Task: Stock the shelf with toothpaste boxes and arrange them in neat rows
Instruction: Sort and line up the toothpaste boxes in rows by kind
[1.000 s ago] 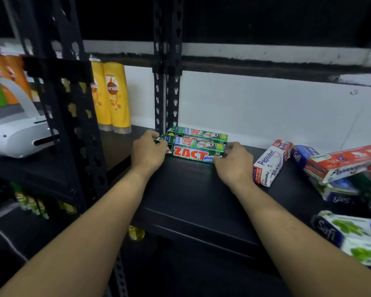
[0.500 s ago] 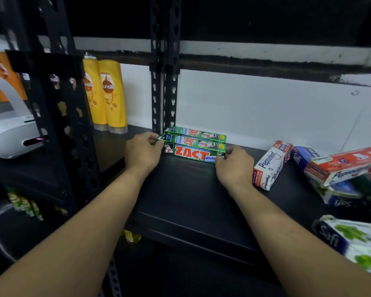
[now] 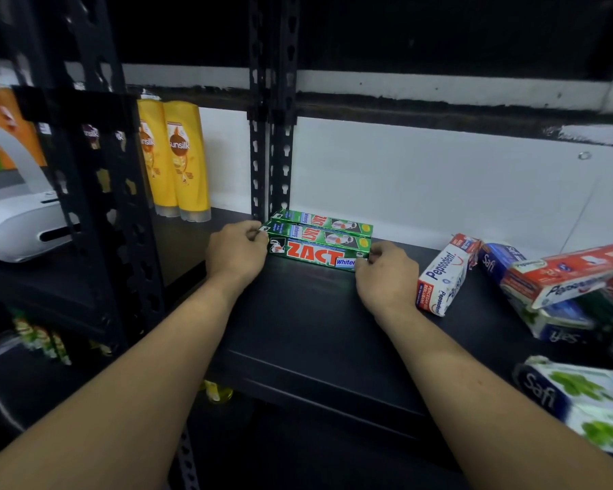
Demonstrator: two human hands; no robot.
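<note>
Three green ZACT toothpaste boxes (image 3: 321, 238) are laid side by side at the back of the black shelf (image 3: 315, 330), next to the upright post (image 3: 280, 164). Their left ends are gripped by the curled fingers of the left hand (image 3: 236, 251), and the right end by those of the right hand (image 3: 386, 274). A Pepsodent box (image 3: 443, 277) lies just beside the right hand.

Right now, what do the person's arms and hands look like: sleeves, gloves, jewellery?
The left forearm and right forearm are bare to the frame's edge; no sleeves show. The left hand and right hand wear no gloves, watch, bracelet or visible ring.
</note>
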